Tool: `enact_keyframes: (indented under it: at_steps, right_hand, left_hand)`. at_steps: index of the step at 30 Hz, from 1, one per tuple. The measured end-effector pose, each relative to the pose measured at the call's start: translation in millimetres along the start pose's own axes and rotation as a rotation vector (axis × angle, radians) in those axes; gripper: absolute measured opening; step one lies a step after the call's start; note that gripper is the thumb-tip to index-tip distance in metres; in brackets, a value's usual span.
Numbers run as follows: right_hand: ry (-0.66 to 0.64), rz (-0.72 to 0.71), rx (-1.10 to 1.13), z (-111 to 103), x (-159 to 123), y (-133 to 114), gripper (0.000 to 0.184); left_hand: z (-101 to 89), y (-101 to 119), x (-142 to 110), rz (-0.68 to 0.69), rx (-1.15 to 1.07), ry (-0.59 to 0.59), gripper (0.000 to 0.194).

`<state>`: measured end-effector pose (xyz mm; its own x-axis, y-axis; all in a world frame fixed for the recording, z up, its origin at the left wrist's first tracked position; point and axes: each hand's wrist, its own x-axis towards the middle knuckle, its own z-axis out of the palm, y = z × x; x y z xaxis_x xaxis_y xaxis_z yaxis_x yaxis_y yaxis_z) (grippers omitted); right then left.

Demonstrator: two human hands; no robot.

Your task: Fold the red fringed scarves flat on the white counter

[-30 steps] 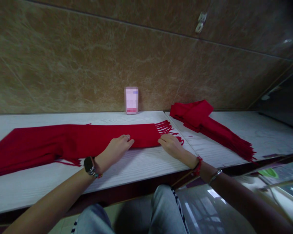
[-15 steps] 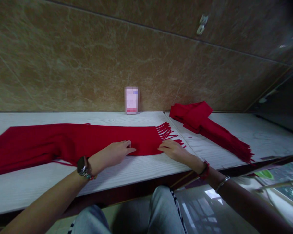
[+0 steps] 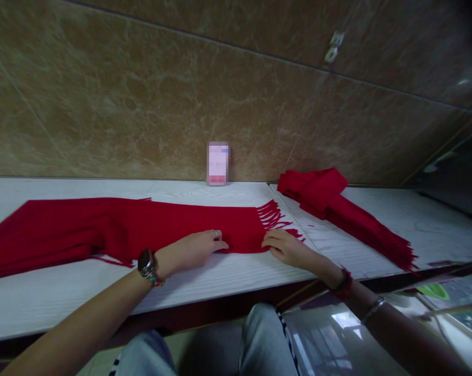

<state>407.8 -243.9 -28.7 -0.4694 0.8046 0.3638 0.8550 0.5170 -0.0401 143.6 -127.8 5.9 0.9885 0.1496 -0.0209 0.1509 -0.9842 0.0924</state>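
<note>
A long red scarf with a fringed end lies spread along the white wood-grain tabletop. My left hand rests on the scarf's near edge, fingers together and curled over the cloth; a watch is on that wrist. My right hand lies at the scarf's near right corner, just below the fringe, fingers pinched on the edge. Both hands touch the same scarf, about a hand's width apart.
A second red scarf, folded, lies at the right on the adjoining white board. A small pink card leans against the brown marble wall. My knees in grey trousers sit below the table's front edge.
Both hands have slid slightly toward me along the scarf's near edge, and the view has shifted a little to the left. The scarf lies as it did.
</note>
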Motion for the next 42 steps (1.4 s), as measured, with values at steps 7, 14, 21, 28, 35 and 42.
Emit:
enact_keyframes:
  at_steps: [7,14,21,28,35,42]
  right_hand:
    - [-0.077,0.067,0.067,-15.3,51.3,18.6,0.021]
    - [-0.17,0.274,-0.022,30.3,122.5,71.1,0.024]
    - [-0.476,0.268,0.208,16.1,153.6,96.4,0.024]
    - [-0.514,0.301,0.066,14.9,166.2,103.9,0.021]
    - [-0.612,0.304,0.247,15.4,169.6,104.8,0.025]
    - [-0.645,0.188,0.291,26.7,203.6,68.8,0.029]
  left_hand:
    - [7.4,16.7,4.4,0.009,-0.004,0.053,0.038]
    - [14.7,14.4,1.0,0.02,-0.086,-0.087,0.053]
    - [17.6,13.5,1.3,0.032,-0.134,-0.082,0.055]
    - [13.2,17.2,0.8,-0.005,-0.18,-0.119,0.058]
    - [4.6,21.9,0.9,-0.055,-0.216,-0.166,0.059]
    - [4.0,23.5,1.0,-0.075,-0.247,-0.131,0.055]
